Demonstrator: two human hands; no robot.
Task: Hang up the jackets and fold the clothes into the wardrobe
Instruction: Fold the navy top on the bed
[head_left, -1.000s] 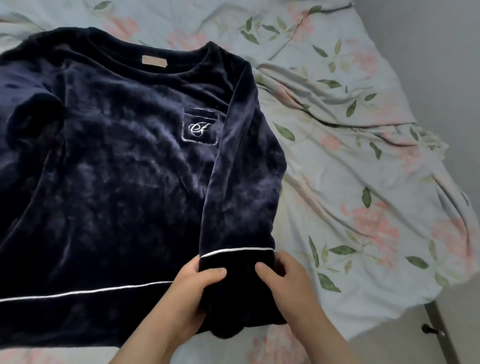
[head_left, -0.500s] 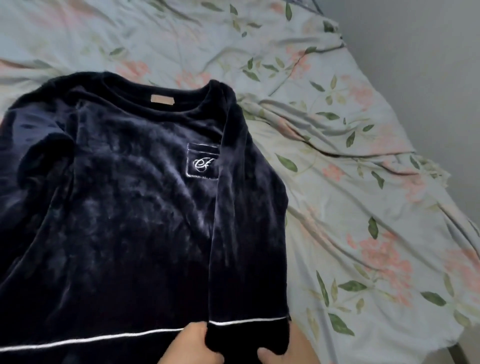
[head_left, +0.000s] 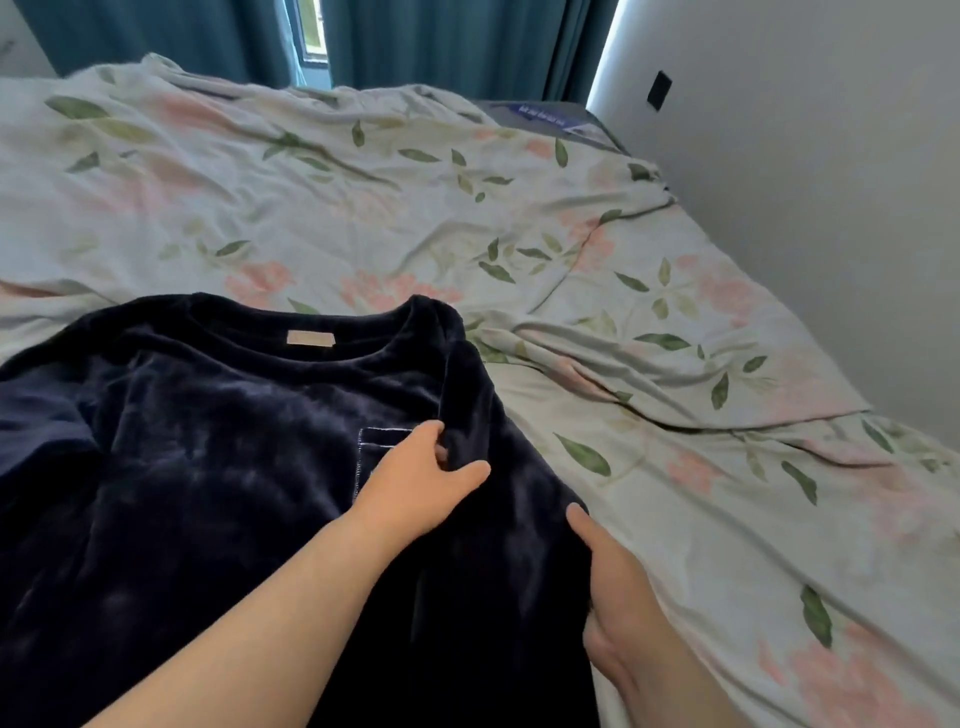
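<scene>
I see a navy velour top spread face up on a rumpled floral bed sheet. Its collar points away from me and a pale label shows inside the neck. My left grip, a bare hand, lies on the chest over part of the white-stitched pocket. Its thumb and forefinger pinch a raised fold of the dark fabric between them. My right grip, also a bare hand, is at the top's right edge, where the cloth meets the sheet. The thumb lies on the fabric and the fingers curl in under the edge, so it holds the velour there; the fingertips are hidden beneath the cloth. Beyond the sheet hang teal curtains with a slit of daylight between them. A pale wall on the right carries a small black plate.
</scene>
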